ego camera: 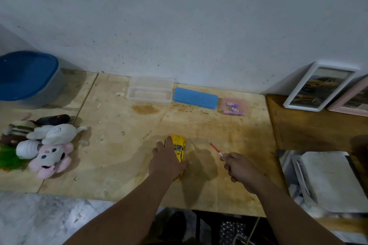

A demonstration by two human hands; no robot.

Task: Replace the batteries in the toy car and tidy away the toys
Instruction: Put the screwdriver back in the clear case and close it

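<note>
A yellow toy car (pixel 179 148) stands on the wooden table (pixel 119 165), near the middle. My left hand (pixel 166 162) lies over the car's left side and grips it, fingers reaching along the roof. My right hand (pixel 239 167) is to the right of the car and holds a small red screwdriver (pixel 215 148), its tip pointing up and left above the table. Several tiny dark screws (pixel 147 134) lie in a row left of the car. A pink packet of batteries (pixel 234 106) sits at the back right.
A pile of plush toys (pixel 43 143) lies at the left. A blue-lidded bin (pixel 27 77) stands at the far left. An open clear case (pixel 150 89) and a blue case (pixel 195 98) sit by the wall. Picture frames (pixel 318 87) lean at the right.
</note>
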